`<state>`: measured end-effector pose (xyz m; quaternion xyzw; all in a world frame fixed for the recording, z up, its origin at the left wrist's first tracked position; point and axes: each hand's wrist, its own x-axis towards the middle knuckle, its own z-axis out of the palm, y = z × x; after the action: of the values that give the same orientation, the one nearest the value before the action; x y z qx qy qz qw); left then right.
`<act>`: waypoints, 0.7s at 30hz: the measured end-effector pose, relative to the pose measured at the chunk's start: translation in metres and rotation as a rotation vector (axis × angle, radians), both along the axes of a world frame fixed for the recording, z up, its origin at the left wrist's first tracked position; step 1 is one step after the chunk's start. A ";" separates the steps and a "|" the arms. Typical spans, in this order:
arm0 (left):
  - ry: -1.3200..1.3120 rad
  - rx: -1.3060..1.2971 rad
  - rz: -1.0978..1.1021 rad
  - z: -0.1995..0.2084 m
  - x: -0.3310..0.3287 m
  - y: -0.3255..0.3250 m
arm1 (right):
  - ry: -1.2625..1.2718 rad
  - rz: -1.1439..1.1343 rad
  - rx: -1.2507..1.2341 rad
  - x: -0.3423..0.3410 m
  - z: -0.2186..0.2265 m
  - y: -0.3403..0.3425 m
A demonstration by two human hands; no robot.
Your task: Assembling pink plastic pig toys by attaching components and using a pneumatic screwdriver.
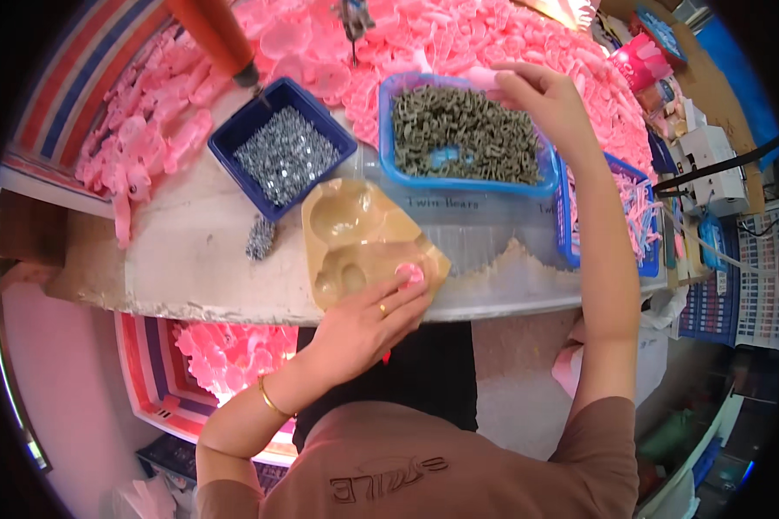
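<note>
Pale worktable [190, 275], grey floor [512, 385], bright light [571, 11]

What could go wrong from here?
The right hand is at a pink piece by the rim of the light blue tub; a fumble could drop it among the grey parts. Loose silvery bits lie outside the dark blue tray, so a nudge might scatter them. The tan fixture, under the left hand, sits near the table's front edge and could slip.
</note>
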<state>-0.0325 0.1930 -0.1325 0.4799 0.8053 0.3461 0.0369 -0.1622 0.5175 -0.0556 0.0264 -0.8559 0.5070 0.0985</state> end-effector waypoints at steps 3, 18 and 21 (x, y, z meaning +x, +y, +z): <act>0.091 -0.011 -0.008 -0.003 -0.003 0.005 | -0.163 0.069 0.019 0.054 0.013 -0.048; 0.328 0.231 0.277 -0.002 -0.018 -0.083 | 0.123 0.584 0.443 0.131 -0.054 -0.159; 0.192 0.272 0.719 -0.013 -0.075 -0.116 | 0.088 0.560 0.337 0.123 -0.048 -0.151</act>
<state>-0.1071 0.0771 -0.1453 0.1979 0.8686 0.3939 -0.2262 -0.0396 0.3661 -0.1040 0.2987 -0.8822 0.3638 -0.0136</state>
